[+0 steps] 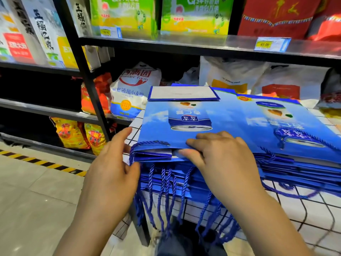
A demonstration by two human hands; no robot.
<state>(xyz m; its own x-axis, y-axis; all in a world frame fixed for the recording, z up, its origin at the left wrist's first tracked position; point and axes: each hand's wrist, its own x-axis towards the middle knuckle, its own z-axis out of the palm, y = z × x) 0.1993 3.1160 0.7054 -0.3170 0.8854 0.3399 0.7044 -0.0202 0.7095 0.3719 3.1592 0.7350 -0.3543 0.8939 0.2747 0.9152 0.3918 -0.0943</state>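
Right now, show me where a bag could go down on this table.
Bare gridded tabletop lies front right, between the bag stacks and the table's near edge; a thin strip shows beside the left hand. Behind the stacks, sacks crowd in.

Wide open over the floor (36, 191) on the left, an easy way in beside the near stack of bags (158, 126). Rope handles (166, 191) dangle thick across the front edge. The second stack (276, 126) crowds the right; the flour sack (132, 93) blocks behind, and the shelf board (203, 43) caps overhead.
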